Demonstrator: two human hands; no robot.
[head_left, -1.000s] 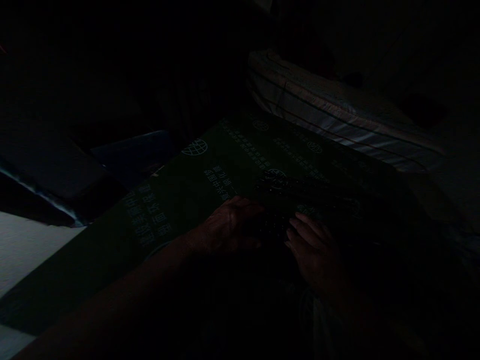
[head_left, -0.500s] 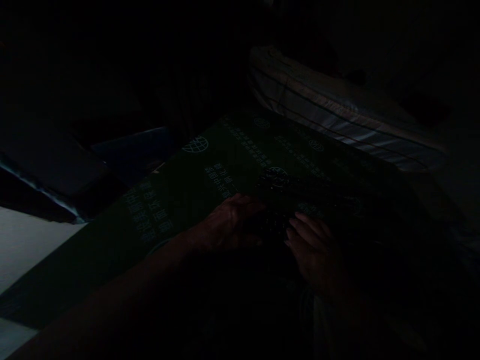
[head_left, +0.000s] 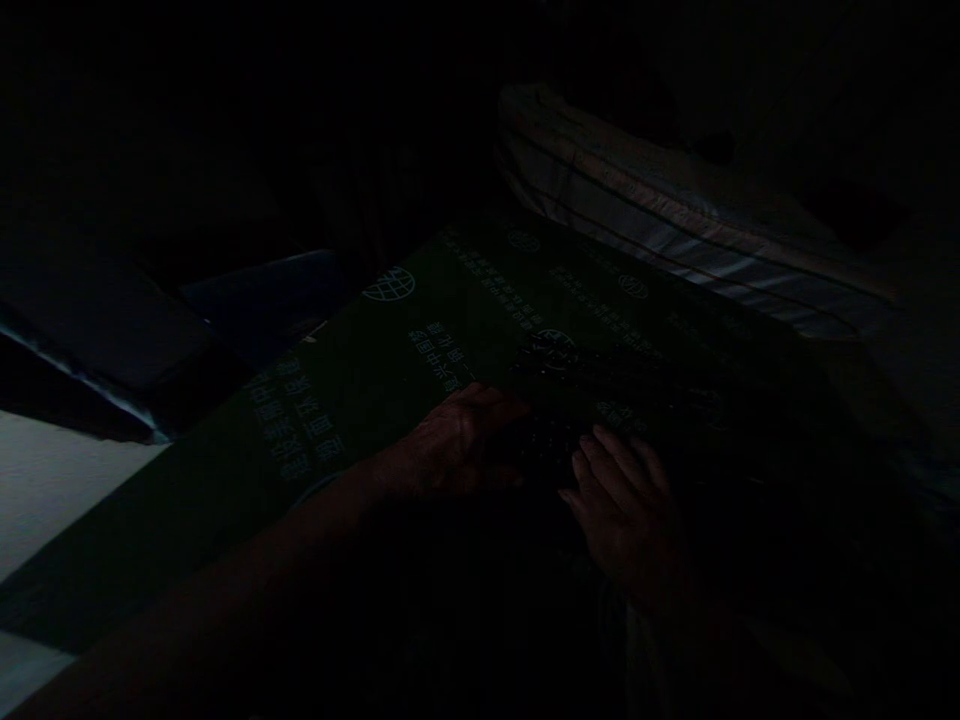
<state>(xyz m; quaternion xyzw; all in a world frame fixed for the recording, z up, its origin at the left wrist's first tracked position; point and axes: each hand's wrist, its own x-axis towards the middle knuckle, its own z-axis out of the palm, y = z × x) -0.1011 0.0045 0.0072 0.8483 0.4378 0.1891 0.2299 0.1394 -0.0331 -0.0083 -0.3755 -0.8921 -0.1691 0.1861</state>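
Note:
The picture is very dark. A dark cloth with small white dots (head_left: 546,445) lies on a green board (head_left: 360,390) printed with pale writing and globe marks. My left hand (head_left: 461,440) rests at the cloth's left side, its thumb apart from the other fingers and its fingertips lost in shadow. On the right of the dots, my right hand (head_left: 626,495) lies on the cloth with its fingers stretched out, thumb pointing towards the left hand. Another strip of dotted dark cloth (head_left: 547,358) lies just beyond both hands. Its outline fades into the dark.
Along the board's far right edge lies a striped, padded mattress-like thing (head_left: 675,230). A dark bulky shape with a pale edge (head_left: 90,375) stands at the left, near a blue surface (head_left: 262,300). Pale floor (head_left: 60,490) shows at the lower left.
My right hand has shifted slightly, its thumb now standing further out from the fingers. The left hand stays nearly where it was. The picture is a little darker.

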